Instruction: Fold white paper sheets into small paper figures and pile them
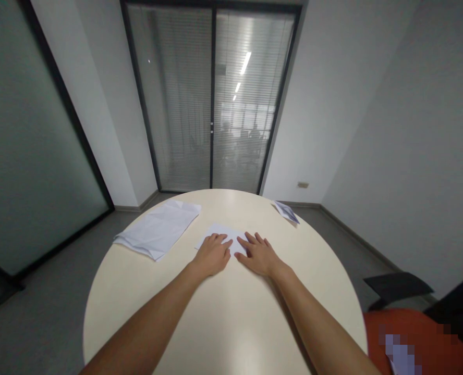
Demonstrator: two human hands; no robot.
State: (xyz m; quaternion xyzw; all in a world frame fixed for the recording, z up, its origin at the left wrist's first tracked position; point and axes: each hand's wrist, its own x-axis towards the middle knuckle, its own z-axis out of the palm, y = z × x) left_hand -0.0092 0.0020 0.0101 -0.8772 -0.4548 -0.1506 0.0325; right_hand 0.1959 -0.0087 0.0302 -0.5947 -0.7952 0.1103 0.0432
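A small folded white paper [222, 233] lies near the middle of the round cream table [223, 323]. My left hand [212, 255] rests flat on the paper's near left part, fingers stretched out. My right hand [258, 253] lies flat beside it on the paper's near right edge, fingers spread and pointing left and away. The two hands almost touch at the fingertips. Neither hand grips anything.
A stack of white sheets [159, 229] lies on the table's far left. A small folded paper [286, 211] sits at the far right rim. An orange seat [411, 338] and a dark chair part [398, 286] stand at the right. Glass doors with blinds [211, 99] are beyond.
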